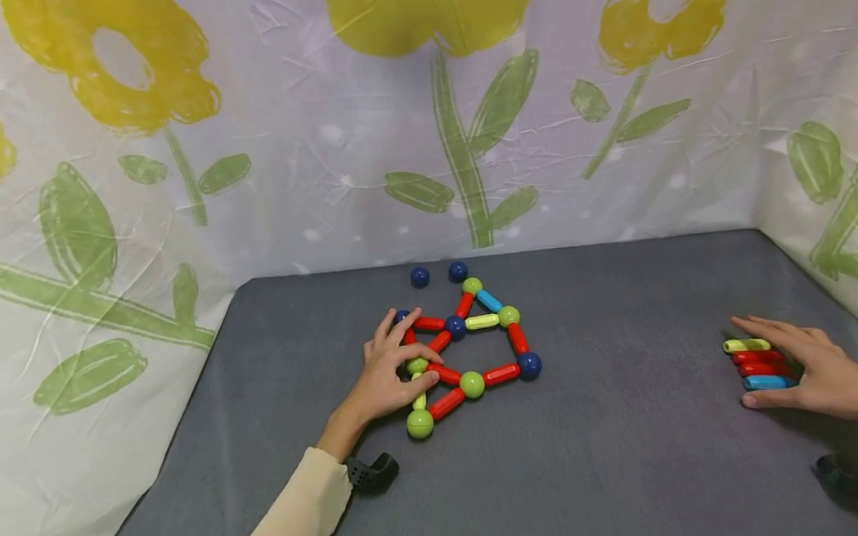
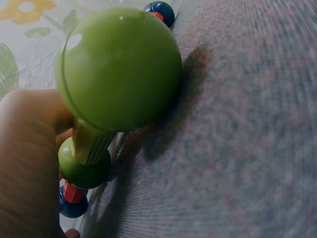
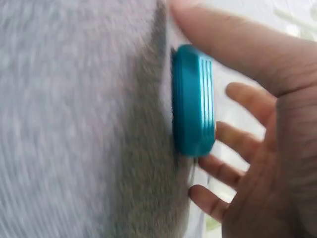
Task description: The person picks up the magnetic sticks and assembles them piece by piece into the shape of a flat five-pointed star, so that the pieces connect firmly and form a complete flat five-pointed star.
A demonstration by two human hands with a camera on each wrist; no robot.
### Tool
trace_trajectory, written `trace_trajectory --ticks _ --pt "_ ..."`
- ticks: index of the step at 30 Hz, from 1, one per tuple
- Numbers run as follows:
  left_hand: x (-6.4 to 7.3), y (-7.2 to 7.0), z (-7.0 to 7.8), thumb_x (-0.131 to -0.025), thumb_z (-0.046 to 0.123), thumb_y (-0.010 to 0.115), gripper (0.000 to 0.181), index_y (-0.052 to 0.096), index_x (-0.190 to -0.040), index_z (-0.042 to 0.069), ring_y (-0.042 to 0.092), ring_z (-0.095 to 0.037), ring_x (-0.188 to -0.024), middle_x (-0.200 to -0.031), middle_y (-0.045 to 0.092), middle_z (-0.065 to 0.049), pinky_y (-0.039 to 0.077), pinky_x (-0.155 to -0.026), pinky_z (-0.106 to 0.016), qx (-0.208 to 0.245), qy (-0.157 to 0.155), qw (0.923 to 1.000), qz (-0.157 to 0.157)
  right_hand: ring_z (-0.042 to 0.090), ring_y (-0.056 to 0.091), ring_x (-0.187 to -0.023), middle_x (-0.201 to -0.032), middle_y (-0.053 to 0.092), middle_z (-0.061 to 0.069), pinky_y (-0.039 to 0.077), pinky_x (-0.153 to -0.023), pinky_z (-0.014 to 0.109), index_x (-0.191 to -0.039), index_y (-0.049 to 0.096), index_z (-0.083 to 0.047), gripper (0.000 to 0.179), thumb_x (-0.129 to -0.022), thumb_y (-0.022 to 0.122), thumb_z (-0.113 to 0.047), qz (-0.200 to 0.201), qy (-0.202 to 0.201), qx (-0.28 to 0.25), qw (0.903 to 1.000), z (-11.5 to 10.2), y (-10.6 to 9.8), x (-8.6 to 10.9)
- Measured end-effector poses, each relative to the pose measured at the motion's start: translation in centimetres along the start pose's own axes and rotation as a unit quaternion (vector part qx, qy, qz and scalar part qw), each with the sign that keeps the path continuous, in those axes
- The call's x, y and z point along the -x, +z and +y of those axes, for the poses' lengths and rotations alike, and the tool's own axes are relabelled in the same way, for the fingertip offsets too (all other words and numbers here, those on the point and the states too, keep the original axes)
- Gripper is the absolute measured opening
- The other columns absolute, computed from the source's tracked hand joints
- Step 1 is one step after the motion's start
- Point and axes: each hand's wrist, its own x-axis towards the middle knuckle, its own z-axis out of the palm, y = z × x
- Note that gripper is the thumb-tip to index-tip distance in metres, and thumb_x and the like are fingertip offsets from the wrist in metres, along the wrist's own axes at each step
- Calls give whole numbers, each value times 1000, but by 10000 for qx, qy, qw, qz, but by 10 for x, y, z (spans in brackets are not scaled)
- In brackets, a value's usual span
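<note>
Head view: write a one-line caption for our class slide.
Left hand over a ball-and-rod frame, right hand around four side-by-side rods, on a grey table.

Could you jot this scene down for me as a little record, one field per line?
Table: dark grey
Built shape: coloured rods joined by green balls and navy balls
Loose balls: two, navy, beyond the shape
Loose rods: four, side by side; lime, two red, blue
Left hand: over the shape's left side
Right hand: fingers spread around those rods
</note>
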Motion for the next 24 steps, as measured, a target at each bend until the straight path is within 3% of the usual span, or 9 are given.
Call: trace_trajectory --ticks 3,6,9,12,18,24 --pt "0 0 -1 -91 40 74 9 75 -99 35 4 -48 -156 -167 31 -12 8 -109 -77 -10 -6 10000 -19 55 33 -115 -143 38 37 29 -85 65 -159 28 -5 106 -76 90 -26 -154 -38 -4 9999 7 -2 3" --pt "0 0 -1 -91 40 73 9 75 -99 36 4 -49 -156 -166 32 -12 9 -109 -77 -68 1 10000 -18 40 45 -108 -133 45 32 41 -82 46 -155 36 -1 95 -77 88 -21 -270 -99 -55 9996 8 -4 1" --pt "0 1 -2 -91 40 73 9 75 -99 35 4 -48 -156 -166 33 -11 9 -109 -76 -82 -11 10000 -19 16 49 -97 -126 48 25 42 -72 28 -152 43 -2 88 -80 87 -28 -335 -34 -117 9994 2 -4 -4" --pt "0 1 -1 -91 40 74 10 75 -99 34 3 -47 -157 -166 32 -11 8 -111 -75 -49 -42 10000 -33 1 40 -85 -119 51 18 35 -65 23 -149 48 -3 83 -81 87 -31 -183 -188 -248 9993 -8 -1 -11" --pt "-1 1 -2 -91 40 74 11 75 -99 34 3 -47 -156 -166 32 -11 7 -111 -75 -89 -74 9999 -10 3 42 -82 -123 51 9 35 -65 23 -150 48 -9 76 -86 83 -28 -84 -710 -740 9947 -41 12 -35" --pt "-1 0 1 -91 42 73 13 75 -101 34 0 -45 -157 -167 32 -8 7 -112 -73 -149 -352 9993 17 7 46 -89 -131 53 9 40 -70 23 -152 48 -12 75 -88 81 -32 -80 -1037 -1029 9892 -79 35 -73"
